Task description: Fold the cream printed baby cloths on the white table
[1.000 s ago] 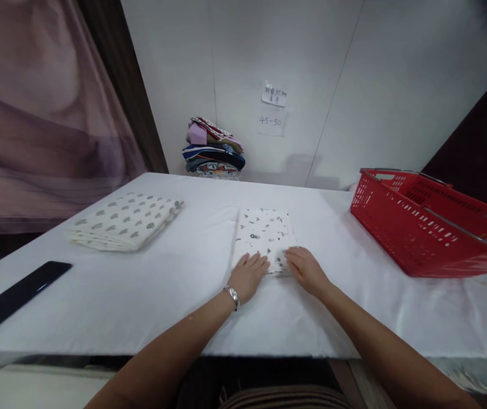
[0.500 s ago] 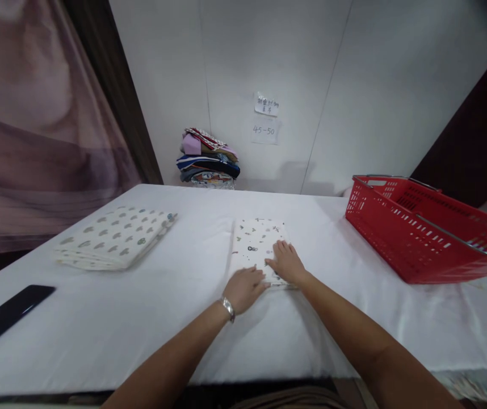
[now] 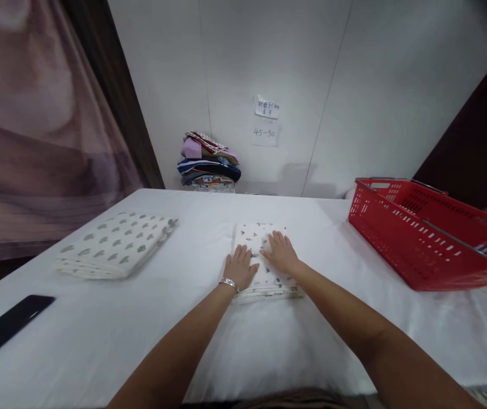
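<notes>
A folded white cloth (image 3: pixel 264 278) with small printed figures lies flat at the middle of the table, its layered edge facing me. My left hand (image 3: pixel 240 268) rests on its left side, fingers spread and pointing away; a silver bracelet circles that wrist. On the cloth's right side my right hand (image 3: pixel 281 251) lies flat with fingers stretched out. Both palms press on top of the cloth, and neither hand grasps it. The hands cover part of the print.
A second folded cloth (image 3: pixel 118 244) with grey shapes lies at the left. Nearer is a black phone-like slab (image 3: pixel 11 326). A red basket (image 3: pixel 422 244) stands at the right on the white table (image 3: pixel 150 335). Stacked folded fabrics (image 3: pixel 209 162) sit behind the far edge, beside wall notes (image 3: pixel 265 134).
Both hands have slid away from me over the cloth, the left one more, uncovering the near layered edge. The camera view has shifted slightly.
</notes>
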Action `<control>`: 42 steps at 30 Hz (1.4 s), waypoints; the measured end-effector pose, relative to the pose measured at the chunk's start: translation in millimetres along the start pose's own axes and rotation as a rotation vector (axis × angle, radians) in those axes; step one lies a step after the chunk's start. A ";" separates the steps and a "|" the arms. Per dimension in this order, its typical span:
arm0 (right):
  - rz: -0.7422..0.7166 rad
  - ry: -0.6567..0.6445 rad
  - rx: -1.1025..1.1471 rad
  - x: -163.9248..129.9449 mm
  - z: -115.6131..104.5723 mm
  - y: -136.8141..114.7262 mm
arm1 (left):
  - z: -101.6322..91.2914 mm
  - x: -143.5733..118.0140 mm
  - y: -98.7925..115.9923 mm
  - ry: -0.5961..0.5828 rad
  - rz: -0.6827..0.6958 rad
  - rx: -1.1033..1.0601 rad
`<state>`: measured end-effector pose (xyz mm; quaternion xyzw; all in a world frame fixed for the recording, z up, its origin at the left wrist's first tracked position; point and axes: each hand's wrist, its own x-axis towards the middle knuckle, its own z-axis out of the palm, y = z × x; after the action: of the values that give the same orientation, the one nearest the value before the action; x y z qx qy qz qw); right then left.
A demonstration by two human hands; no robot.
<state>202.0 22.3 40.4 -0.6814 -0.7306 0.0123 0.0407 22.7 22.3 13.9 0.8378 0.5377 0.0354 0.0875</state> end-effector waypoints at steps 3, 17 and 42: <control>0.050 -0.015 -0.015 26.2 0.4 12.4 | -1.5 0.0 0.8 0.013 -0.001 0.012; 0.129 -0.004 0.050 37.2 29.4 40.4 | -37.4 40.7 9.3 0.013 0.005 0.014; 0.095 -0.028 0.034 84.3 32.4 40.7 | -8.4 102.4 -11.4 0.004 -0.088 -0.010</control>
<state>234.3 110.4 8.7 -0.7143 -0.6977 0.0362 0.0416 54.1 120.8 16.4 0.8130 0.5739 0.0358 0.0920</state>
